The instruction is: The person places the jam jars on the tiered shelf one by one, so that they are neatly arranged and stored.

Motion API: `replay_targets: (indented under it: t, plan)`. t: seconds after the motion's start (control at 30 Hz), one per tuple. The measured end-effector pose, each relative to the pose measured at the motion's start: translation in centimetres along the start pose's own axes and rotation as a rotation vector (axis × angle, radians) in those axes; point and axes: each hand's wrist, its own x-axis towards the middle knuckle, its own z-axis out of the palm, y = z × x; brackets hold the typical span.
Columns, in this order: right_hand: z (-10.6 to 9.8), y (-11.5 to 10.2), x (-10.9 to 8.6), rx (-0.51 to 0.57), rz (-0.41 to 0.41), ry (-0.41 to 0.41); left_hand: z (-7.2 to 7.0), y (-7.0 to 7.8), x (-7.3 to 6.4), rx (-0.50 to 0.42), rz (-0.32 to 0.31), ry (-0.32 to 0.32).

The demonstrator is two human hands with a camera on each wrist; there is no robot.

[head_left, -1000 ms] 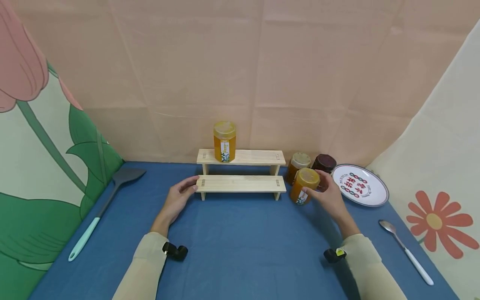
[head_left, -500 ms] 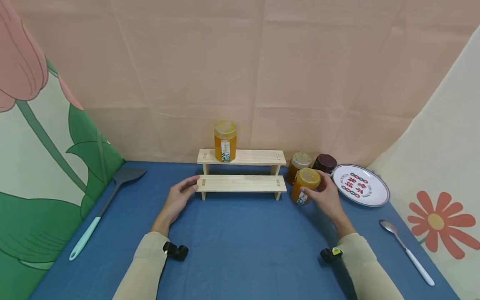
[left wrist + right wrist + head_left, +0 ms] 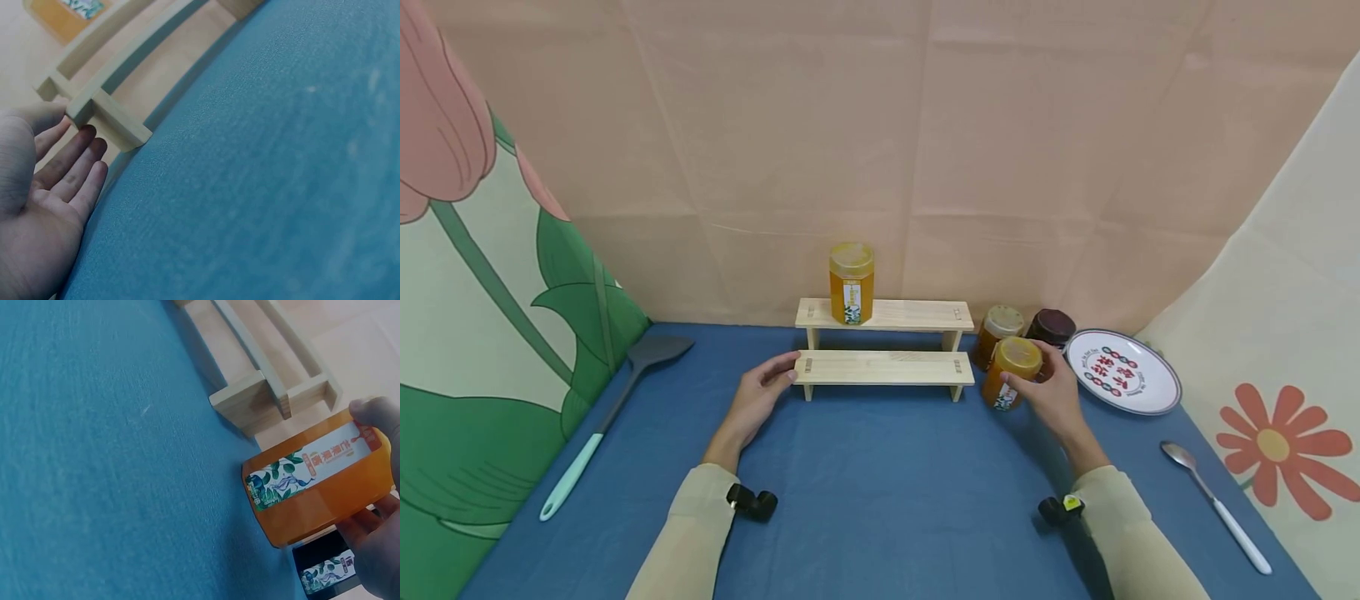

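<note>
At the left end of a two-step wooden shelf (image 3: pixel 883 367), my left hand (image 3: pixel 754 407) touches the lower step with thumb and fingertips. Its other fingers stretch out fairly straight below that step, as the left wrist view shows. My right hand (image 3: pixel 1054 400) grips an amber honey jar (image 3: pixel 312 478) with a yellow lid, thumb on one side and fingers on the other. That jar is upright beside the shelf's right end; whether its base touches the cloth I cannot tell. A similar honey jar (image 3: pixel 852 287) stands on the upper step, left of its middle.
Behind the gripped jar stand another amber jar (image 3: pixel 995 329) and a dark-lidded jar (image 3: pixel 1051 327), partly hidden. A white plate (image 3: pixel 1157 392) with red print and a spoon (image 3: pixel 1217 504) lie at right. A grey spatula (image 3: pixel 610 425) lies at left. A cloth backdrop (image 3: pixel 760 167) rises behind.
The view has shifted very slightly. My right wrist has edged a little to the left, with the hand still on the honey jar. The left hand keeps its place at the shelf.
</note>
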Motion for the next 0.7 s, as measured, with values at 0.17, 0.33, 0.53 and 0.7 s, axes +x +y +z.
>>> replay_targets:
  t: [0.17, 0.33, 0.53, 0.7]
  plan:
    - [-0.1, 1.0, 0.5, 0.012, -0.002, 0.014, 0.0, -0.1, 0.0, 0.004, -0.007, 0.0]
    - [-0.3, 0.3, 0.5, 0.028, -0.03, 0.019, 0.0, 0.0, 0.1, -0.005, -0.004, 0.003]
    - [-0.9, -1.3, 0.2, 0.036, -0.062, 0.004, 0.0, 0.0, 0.1, -0.004, -0.011, -0.001]
    - [-1.5, -3.1, 0.3, 0.039, -0.103, -0.006, 0.0, 0.0, 0.0, -0.009, -0.006, -0.005]
